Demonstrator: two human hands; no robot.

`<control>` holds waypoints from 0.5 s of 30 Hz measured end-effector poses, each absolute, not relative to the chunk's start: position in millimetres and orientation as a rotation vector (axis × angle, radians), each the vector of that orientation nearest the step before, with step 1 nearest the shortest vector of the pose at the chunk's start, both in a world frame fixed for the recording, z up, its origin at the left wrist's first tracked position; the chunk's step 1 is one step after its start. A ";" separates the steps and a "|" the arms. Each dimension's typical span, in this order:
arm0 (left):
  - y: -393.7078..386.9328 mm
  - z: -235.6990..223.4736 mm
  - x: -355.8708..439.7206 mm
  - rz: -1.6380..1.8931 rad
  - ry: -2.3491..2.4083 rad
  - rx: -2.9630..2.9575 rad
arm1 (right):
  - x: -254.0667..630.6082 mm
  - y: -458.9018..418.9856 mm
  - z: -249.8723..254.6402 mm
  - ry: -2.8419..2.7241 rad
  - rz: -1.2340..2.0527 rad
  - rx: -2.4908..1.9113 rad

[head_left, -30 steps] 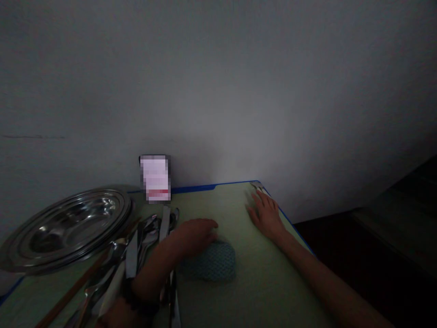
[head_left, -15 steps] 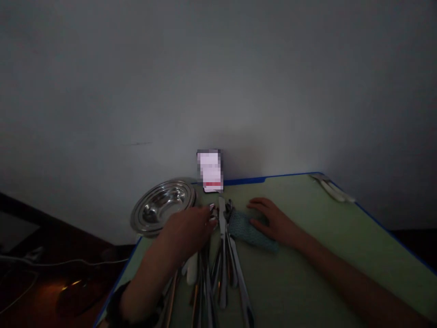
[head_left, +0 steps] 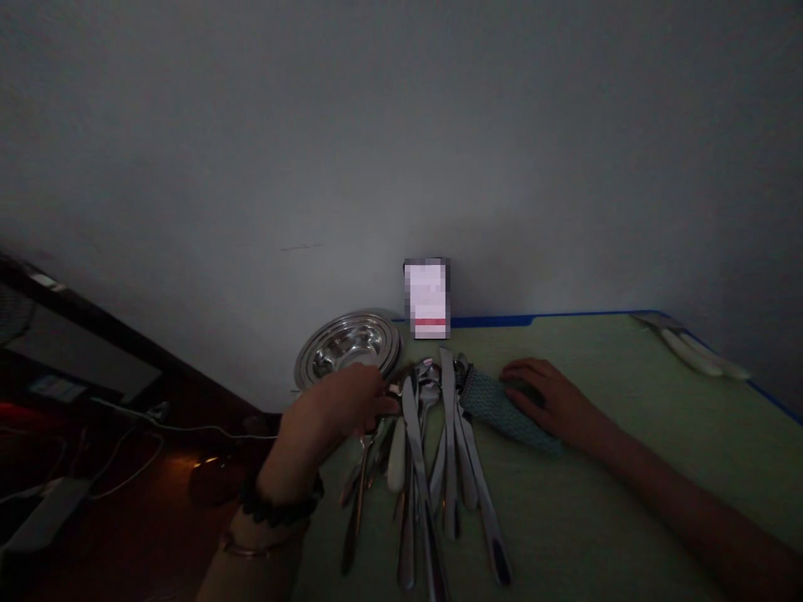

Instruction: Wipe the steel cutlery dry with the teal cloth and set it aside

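My left hand [head_left: 342,405] is at the left side of a pile of metal cutlery, its fingers curled in a pinch. What they hold is hidden; a slim metal utensil [head_left: 357,510] runs down from beneath them. Knives [head_left: 448,443] and spoons [head_left: 429,386] lie in the pile with their handles towards me. A white-handled piece [head_left: 396,460] is among them. Right of the pile lies a teal knitted pouch [head_left: 511,414] with cutlery ends at its left opening. My right hand [head_left: 545,397] rests open beside it, thumb close to the fabric; contact is unclear.
Stacked shiny metal dishes [head_left: 348,343] stand at the back left. A phone [head_left: 430,297] with a lit, blurred screen leans on the wall. White-handled cutlery [head_left: 690,351] lies at the far right edge of the green table [head_left: 627,468]. White cables [head_left: 181,426] hang at the left.
The view has turned left. My left hand has shifted left across the pile, uncovering spoon heads and a knife. My right hand stays by the pouch.
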State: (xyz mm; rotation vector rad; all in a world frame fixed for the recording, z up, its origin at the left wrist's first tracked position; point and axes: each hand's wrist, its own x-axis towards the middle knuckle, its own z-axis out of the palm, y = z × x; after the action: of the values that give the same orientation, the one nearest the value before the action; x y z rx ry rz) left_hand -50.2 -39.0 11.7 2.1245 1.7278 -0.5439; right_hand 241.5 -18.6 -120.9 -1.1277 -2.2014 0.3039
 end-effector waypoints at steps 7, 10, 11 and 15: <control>-57.8 9.4 -44.9 -0.610 1.852 2.225 | 241.9 -18.3 -121.3 -2.226 0.297 -1.133; -62.3 -4.9 -25.2 -0.607 1.830 2.303 | 241.7 -18.4 -120.6 -2.222 0.290 -1.135; -62.7 -8.3 -20.0 -0.605 1.822 2.318 | 241.6 -18.3 -120.4 -2.216 0.286 -1.133; -60.7 -10.3 -12.4 -0.580 1.815 2.355 | 241.5 -17.0 -121.3 -2.188 0.324 -1.115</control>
State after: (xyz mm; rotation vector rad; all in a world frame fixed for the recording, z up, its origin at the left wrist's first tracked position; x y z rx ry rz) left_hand -12.4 -60.7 -10.3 2.3549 1.8148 -0.5803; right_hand 241.5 -17.0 -121.3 -1.1151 -2.1877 0.3240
